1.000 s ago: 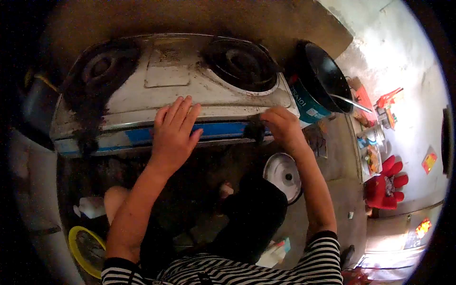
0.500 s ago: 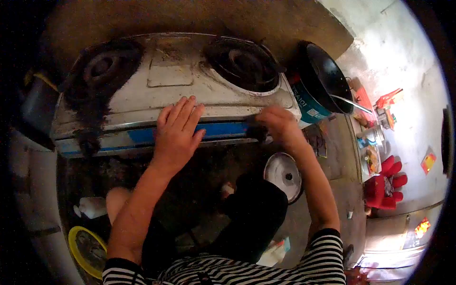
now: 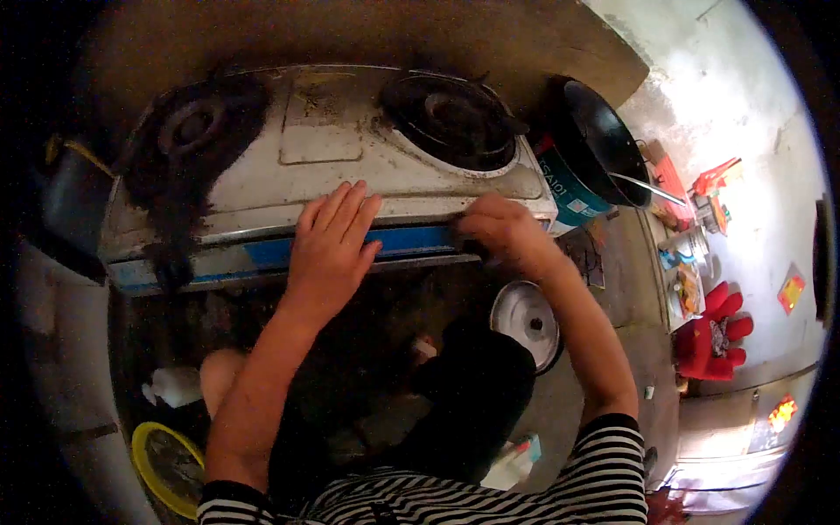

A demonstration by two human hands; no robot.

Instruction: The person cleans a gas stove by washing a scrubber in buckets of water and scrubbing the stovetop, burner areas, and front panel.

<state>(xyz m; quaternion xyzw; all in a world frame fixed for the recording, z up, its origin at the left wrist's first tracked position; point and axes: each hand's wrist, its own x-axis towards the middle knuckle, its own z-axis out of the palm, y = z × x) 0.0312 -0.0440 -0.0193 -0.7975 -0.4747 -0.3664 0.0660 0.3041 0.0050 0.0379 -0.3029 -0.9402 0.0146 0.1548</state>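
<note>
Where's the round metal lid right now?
In the head view, the lid is right of centre, below the right end of the stove, between the dark-clothed knee and the right forearm.

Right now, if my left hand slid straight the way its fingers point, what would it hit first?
Your left hand would cross the stove top, then probably meet the right burner, though it might narrowly miss.

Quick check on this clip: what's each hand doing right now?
Left hand: open, fingers spread, resting on the stove's front edge.
Right hand: curled at the stove's front; whether it grips anything cannot be told.
</note>
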